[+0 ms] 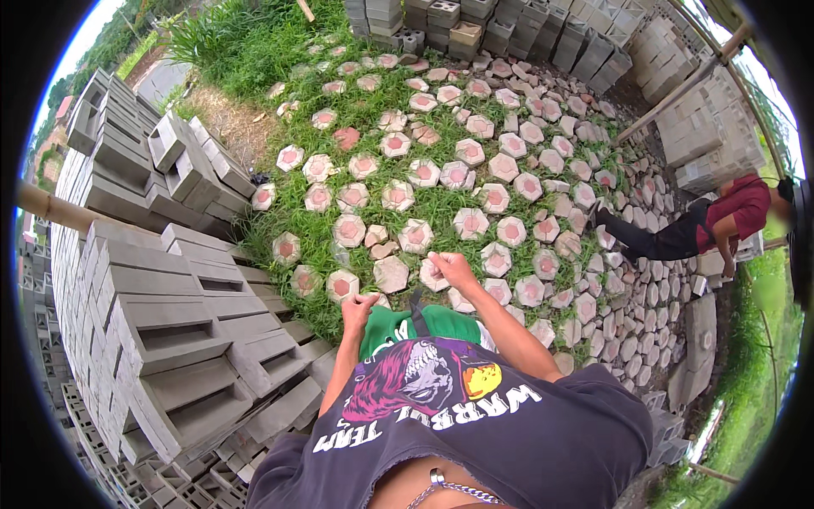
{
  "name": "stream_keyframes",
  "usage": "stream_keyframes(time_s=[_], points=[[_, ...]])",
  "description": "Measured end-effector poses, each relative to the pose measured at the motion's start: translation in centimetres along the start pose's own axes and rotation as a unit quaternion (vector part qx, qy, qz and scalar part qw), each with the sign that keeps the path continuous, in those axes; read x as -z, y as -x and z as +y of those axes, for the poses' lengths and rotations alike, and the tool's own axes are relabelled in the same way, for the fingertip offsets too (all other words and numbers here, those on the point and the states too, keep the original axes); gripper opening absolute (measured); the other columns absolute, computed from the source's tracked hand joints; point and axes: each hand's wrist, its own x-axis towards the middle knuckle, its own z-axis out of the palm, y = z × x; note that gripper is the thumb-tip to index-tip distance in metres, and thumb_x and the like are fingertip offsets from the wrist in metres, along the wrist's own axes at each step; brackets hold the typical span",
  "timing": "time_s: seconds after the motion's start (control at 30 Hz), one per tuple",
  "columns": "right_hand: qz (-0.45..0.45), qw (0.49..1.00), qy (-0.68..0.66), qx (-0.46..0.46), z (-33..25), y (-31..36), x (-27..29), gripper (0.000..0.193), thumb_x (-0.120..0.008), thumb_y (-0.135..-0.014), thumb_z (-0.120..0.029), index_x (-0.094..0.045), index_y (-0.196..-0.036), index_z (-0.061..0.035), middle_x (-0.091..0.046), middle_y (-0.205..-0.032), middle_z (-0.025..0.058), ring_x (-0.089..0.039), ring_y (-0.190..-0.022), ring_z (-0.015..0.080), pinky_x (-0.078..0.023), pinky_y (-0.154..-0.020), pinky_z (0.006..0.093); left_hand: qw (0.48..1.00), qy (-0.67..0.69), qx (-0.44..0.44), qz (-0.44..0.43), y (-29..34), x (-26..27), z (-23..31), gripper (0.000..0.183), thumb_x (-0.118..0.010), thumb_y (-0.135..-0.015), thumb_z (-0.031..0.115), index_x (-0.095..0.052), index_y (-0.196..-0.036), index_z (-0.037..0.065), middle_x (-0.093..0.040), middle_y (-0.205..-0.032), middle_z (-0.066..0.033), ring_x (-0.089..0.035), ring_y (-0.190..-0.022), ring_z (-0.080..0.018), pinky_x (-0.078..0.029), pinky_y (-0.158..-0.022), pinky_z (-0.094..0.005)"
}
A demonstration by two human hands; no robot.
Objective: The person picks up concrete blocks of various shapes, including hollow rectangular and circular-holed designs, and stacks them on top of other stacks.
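Observation:
My left hand is held in front of my waist with the fingers pinched together. A little farther out and to the right, my right hand is curled closed, thumb side toward the left. Whatever either hand may hold is too small to make out. A dark strap hangs over my green shorts, between the two hands and touching neither. Below them the ground has hexagonal paving stones with reddish centres, set among grass.
Stacks of grey hollow concrete blocks rise close on my left, with a bamboo pole across them. More blocks line the far side. At right a person in a dark red shirt bends over near a low concrete slab.

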Motion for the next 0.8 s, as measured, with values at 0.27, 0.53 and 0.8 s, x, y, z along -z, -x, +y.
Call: stream_keyframes(time_s=[0.27,0.53,0.8], points=[[0.121,0.975,-0.184,-0.021,-1.2,-4.6,2.7,0.025,-0.07,-0.086,-0.026,-0.058,-0.082,-0.0041,-0.061,-0.074,0.0031,-0.056,-0.062,0.0067,-0.045,-0.057,0.0216,0.991,-0.087,-0.048,-0.093,-9.9,-2.8,8.7,0.043,-0.078,-0.076,0.027,-0.044,-0.056,0.011,-0.056,-0.062,-0.0032,-0.057,-0.06,-0.0116,-0.046,-0.053,-0.0273],[0.211,0.963,-0.168,-0.03,-7.5,-17.0,3.3,0.027,-0.069,-0.087,-0.029,-0.056,-0.076,-0.0076,-0.061,-0.071,0.0021,-0.06,-0.068,0.0088,-0.052,-0.064,0.024,0.973,-0.159,-0.118,-0.117,-25.7,-5.8,21.4,0.047,-0.068,-0.082,0.042,-0.059,-0.058,0.003,-0.055,-0.056,-0.0016,-0.052,-0.052,-0.0104,-0.041,-0.05,-0.0275],[0.235,0.959,-0.153,-0.035,-14.9,-25.6,5.7,0.04,-0.065,-0.088,-0.039,-0.059,-0.067,-0.0058,-0.06,-0.064,0.0011,-0.057,-0.063,0.0077,-0.048,-0.063,0.0236,0.952,-0.201,-0.153,-0.172,-36.3,-12.3,32.0,0.058,-0.055,-0.092,0.047,-0.06,-0.056,0.001,-0.052,-0.05,-0.0027,-0.047,-0.047,-0.0102,-0.036,-0.049,-0.0292]])
